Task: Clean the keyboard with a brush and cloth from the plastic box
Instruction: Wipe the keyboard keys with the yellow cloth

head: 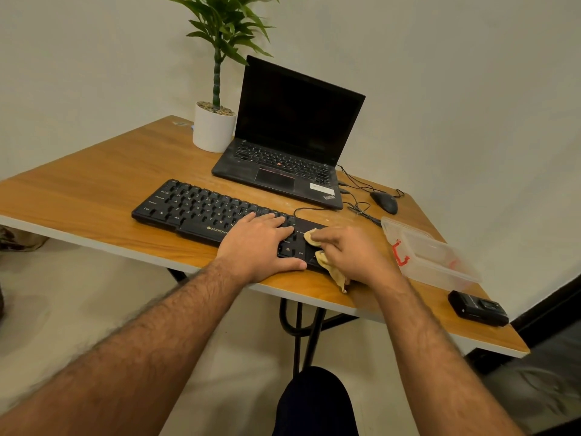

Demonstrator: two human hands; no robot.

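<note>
i see the keyboard point(220, 212) lying on the counter point(94, 196) with its long axis running from the middle left of the frame down toward the lower right. my right hand point(352, 253) has its fingers bunched around the yellow cloth point(327, 262), pressed on the keyboard's right end. my left hand point(261, 243) lies flat, fingers spread, just left of it, bracing the keys. unwiped keys stretch leftward, so i judge the cloth must travel that way.

One keyboard point(201, 209), one laptop point(283, 152), one mouse point(384, 201), two hands.
</note>
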